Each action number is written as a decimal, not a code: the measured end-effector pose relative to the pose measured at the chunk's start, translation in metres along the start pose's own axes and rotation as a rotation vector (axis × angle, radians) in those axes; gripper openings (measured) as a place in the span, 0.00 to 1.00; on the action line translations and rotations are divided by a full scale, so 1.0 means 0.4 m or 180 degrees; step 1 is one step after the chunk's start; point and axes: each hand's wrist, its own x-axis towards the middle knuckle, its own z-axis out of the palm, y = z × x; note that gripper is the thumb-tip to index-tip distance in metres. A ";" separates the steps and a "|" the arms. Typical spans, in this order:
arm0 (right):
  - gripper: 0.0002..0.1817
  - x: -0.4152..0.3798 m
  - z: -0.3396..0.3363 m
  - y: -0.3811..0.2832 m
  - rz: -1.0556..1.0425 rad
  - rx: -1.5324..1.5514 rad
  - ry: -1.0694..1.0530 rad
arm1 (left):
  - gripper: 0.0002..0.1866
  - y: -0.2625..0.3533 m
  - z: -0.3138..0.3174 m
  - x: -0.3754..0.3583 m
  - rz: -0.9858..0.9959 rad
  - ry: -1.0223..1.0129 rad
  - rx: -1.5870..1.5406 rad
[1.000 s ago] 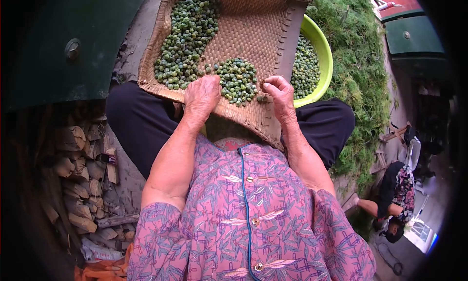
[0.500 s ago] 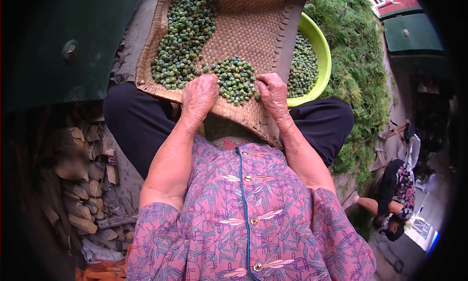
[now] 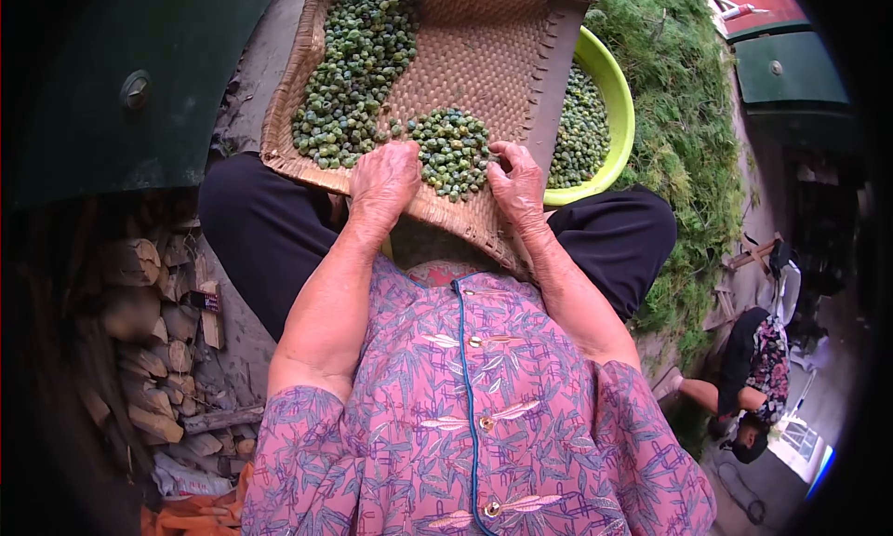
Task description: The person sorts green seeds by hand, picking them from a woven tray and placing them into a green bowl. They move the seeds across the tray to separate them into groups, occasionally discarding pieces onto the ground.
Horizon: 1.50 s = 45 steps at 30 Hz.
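Observation:
A woven winnowing basket (image 3: 465,61) lies tilted across my lap, its low edge toward me. Inside, small round green fruits form a long heap (image 3: 349,80) on the left and a smaller pile (image 3: 451,150) near the front. My left hand (image 3: 386,178) touches the left side of the small pile, fingers curled and fingertips hidden. Opposite it, my right hand (image 3: 518,184) rests at the pile's right edge, thumb and forefinger bent toward each other. Whatever is between the fingers of either hand is too small or hidden to make out.
A yellow-green basin (image 3: 619,117) holding more green fruits stands right of the basket, partly under it. Cut green foliage (image 3: 684,117) covers the ground beyond. Stacked firewood (image 3: 153,350) lies at left below a dark green panel (image 3: 112,71). Another person (image 3: 758,368) bends over at far right.
My right thumb and forefinger have shifted slightly and show a wider gap between them. My left hand stays at the pile's left side. The view has shifted a little.

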 end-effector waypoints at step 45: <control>0.10 0.033 0.065 -0.029 -0.1032 -0.1630 -0.0271 | 0.09 -0.001 -0.002 0.001 -0.0024 -0.0063 0.0060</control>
